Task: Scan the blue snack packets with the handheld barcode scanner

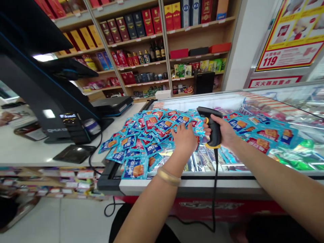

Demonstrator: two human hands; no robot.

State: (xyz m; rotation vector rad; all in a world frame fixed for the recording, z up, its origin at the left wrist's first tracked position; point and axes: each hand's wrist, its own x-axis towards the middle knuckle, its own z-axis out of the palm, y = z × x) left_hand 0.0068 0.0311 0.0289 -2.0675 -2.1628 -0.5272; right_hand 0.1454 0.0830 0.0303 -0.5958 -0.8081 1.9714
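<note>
My right hand grips a black handheld barcode scanner with a yellow collar, its nose pointing away from me over the packets. A black coiled cord hangs from the scanner's base. My left hand lies next to it, fingers spread on a large heap of blue snack packets piled on the glass top of a chest freezer. More of these blue packets spread to the right of my right hand. A gold bangle circles my left wrist.
To the left stands a white counter bearing a black card terminal, a monitor stand and a flat black device. Wooden shelves of boxed liquor and bottles rise behind the freezer. A fire-safety poster hangs at upper right.
</note>
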